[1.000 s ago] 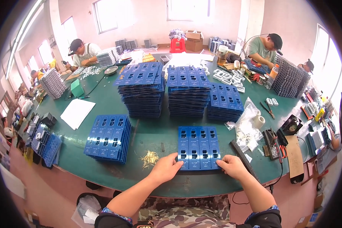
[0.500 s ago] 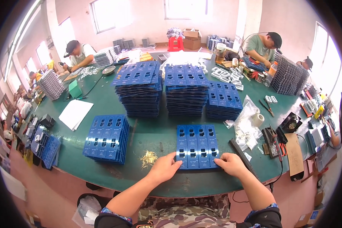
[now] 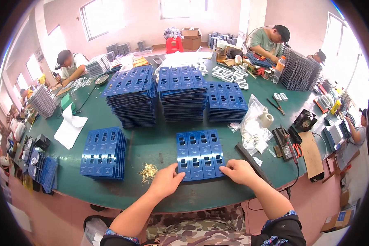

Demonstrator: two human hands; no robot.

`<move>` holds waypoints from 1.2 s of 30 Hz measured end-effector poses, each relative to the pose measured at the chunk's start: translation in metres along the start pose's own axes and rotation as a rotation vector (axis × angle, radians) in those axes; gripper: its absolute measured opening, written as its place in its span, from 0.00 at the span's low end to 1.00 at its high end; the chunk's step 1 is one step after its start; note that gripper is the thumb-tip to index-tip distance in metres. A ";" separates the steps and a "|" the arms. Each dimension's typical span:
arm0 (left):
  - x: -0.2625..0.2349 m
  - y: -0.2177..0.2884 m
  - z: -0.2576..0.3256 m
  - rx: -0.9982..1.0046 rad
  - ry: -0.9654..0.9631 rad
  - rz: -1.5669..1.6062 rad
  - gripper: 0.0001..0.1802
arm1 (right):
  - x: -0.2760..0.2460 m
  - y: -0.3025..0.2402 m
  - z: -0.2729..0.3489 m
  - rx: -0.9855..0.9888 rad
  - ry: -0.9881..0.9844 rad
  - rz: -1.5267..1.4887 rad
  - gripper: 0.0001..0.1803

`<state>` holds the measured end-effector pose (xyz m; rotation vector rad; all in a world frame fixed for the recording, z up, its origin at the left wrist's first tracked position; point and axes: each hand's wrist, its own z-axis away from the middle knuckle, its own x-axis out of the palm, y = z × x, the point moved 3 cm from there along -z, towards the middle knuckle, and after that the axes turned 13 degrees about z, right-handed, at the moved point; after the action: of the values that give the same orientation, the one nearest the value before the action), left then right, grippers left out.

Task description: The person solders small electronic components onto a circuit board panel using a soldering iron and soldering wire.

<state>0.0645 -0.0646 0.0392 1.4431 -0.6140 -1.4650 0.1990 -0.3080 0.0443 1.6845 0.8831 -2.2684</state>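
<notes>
The left hand (image 3: 167,180) and right hand (image 3: 238,171) are resting, fingers loosely spread and gripping nothing, on the near corners of a blue slotted panel (image 3: 199,154) (lying flat on the green table (image 3: 151,143)), beside small brass pins (image 3: 148,172).

On the desk (image 3: 151,141), the tray (image 3: 200,155) lies before you, pins (image 3: 148,172) to its left, three stacks (image 3: 183,96) behind it.

Dark short sleeves (blue-patterned cuffs), camouflage trousers.
</notes>
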 end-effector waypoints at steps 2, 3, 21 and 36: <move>0.001 -0.001 0.000 -0.015 -0.007 0.000 0.22 | 0.000 -0.002 0.003 -0.003 0.006 0.011 0.25; 0.001 -0.002 0.000 -0.031 -0.010 0.001 0.23 | 0.000 -0.002 0.003 -0.009 -0.003 0.027 0.25; 0.000 0.000 0.001 0.021 0.068 -0.041 0.25 | 0.002 0.004 -0.004 -0.089 0.082 0.098 0.22; 0.051 0.033 -0.041 0.421 -0.107 -0.657 0.45 | 0.013 -0.012 -0.025 -0.419 0.301 0.281 0.35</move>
<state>0.1202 -0.1117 0.0363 2.0304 -0.5599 -2.0102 0.2096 -0.2820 0.0323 1.8319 1.0180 -1.5465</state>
